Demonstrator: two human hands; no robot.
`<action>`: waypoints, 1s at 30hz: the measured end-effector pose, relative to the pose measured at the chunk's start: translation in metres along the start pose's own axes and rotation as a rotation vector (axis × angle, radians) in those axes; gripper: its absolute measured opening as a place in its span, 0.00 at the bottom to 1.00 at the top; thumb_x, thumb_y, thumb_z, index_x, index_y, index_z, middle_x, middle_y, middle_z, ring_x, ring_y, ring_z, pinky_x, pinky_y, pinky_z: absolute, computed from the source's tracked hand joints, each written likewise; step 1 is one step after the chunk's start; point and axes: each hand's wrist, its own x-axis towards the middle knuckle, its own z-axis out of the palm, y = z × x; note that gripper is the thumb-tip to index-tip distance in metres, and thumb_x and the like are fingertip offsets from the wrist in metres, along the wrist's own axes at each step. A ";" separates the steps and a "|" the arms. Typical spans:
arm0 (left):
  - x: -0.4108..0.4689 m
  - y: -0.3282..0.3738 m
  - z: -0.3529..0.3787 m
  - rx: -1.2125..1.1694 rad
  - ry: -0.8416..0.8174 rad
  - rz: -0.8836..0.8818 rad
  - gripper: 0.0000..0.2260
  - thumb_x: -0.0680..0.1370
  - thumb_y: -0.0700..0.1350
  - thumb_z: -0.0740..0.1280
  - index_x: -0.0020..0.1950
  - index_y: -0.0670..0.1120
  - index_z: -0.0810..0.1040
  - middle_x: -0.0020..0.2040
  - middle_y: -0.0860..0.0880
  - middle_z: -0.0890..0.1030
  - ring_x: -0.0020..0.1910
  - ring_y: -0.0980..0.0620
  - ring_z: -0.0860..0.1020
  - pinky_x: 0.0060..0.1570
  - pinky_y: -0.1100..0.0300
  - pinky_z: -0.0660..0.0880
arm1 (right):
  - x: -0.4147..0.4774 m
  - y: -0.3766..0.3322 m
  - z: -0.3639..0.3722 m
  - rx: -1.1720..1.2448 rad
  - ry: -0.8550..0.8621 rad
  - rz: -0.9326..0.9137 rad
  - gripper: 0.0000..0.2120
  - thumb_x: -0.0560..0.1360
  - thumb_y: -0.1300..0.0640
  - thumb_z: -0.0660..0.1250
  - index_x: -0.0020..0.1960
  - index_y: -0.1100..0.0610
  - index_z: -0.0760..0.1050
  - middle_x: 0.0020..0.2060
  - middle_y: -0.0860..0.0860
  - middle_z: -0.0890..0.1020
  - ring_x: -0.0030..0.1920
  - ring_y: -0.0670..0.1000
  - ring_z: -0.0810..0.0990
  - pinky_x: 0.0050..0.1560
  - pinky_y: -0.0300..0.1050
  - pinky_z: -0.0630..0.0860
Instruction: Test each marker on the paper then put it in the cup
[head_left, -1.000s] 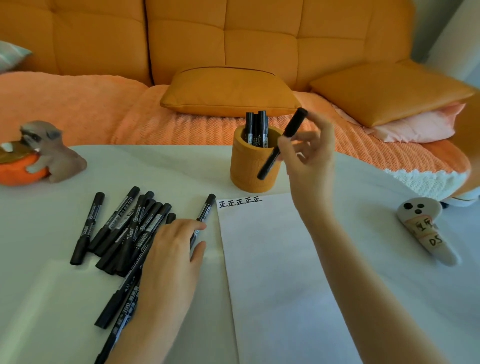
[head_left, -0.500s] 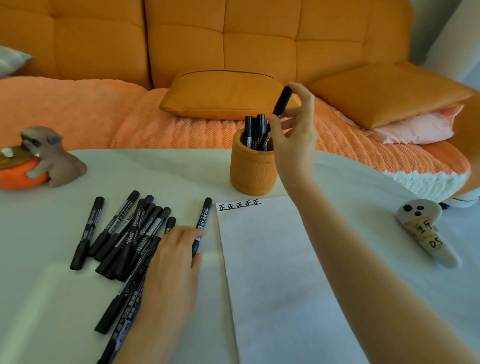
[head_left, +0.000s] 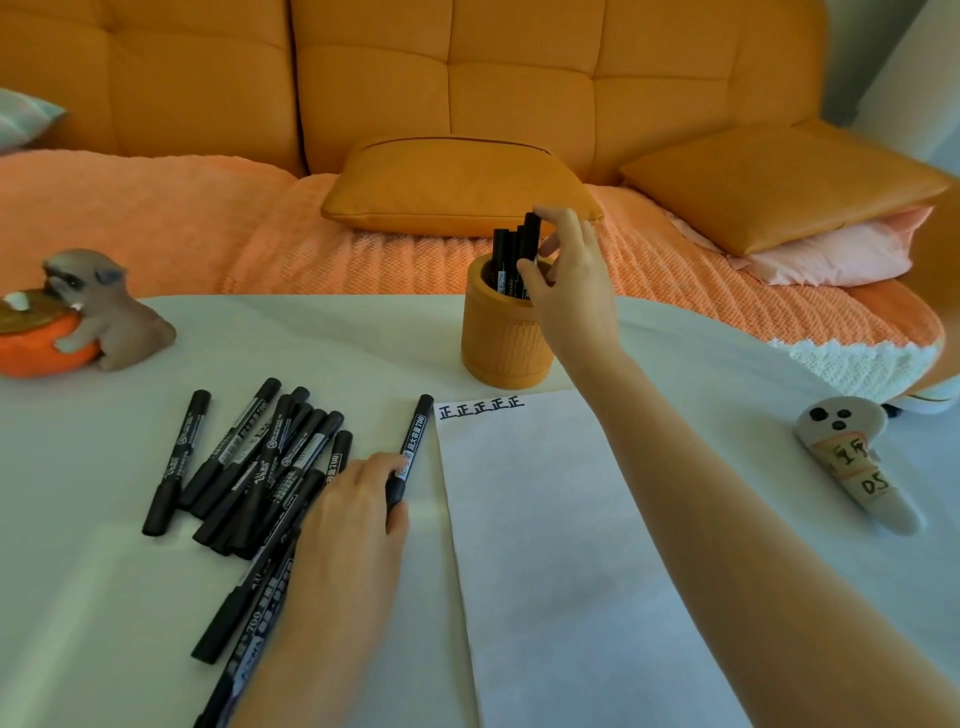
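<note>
Head view: white table (head_left: 311, 338) bearing cup (head_left: 501, 343), orange sofa (head_left: 363, 78) behind.

Bare left hand (head_left: 353, 514), bare right hand (head_left: 571, 296), forearms (head_left: 727, 519) uncovered
</note>
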 end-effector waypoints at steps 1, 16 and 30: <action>0.000 -0.001 0.001 -0.016 0.003 -0.009 0.15 0.73 0.36 0.67 0.59 0.46 0.76 0.53 0.48 0.80 0.49 0.48 0.78 0.49 0.55 0.74 | 0.001 -0.001 0.000 0.020 -0.018 0.007 0.20 0.76 0.64 0.65 0.66 0.56 0.68 0.49 0.49 0.73 0.46 0.48 0.73 0.39 0.43 0.71; -0.001 -0.001 -0.001 -0.156 0.072 -0.020 0.17 0.74 0.36 0.66 0.61 0.46 0.72 0.52 0.50 0.78 0.49 0.50 0.78 0.49 0.55 0.76 | -0.006 0.006 0.002 -0.091 0.015 -0.034 0.11 0.77 0.57 0.63 0.58 0.59 0.73 0.47 0.55 0.78 0.52 0.54 0.68 0.49 0.45 0.67; 0.000 -0.001 -0.001 -0.286 0.133 0.094 0.15 0.72 0.35 0.69 0.57 0.48 0.74 0.51 0.54 0.80 0.49 0.56 0.79 0.48 0.66 0.74 | -0.094 -0.035 -0.019 0.449 -0.257 0.571 0.16 0.76 0.43 0.65 0.52 0.56 0.74 0.32 0.49 0.76 0.29 0.41 0.71 0.32 0.37 0.68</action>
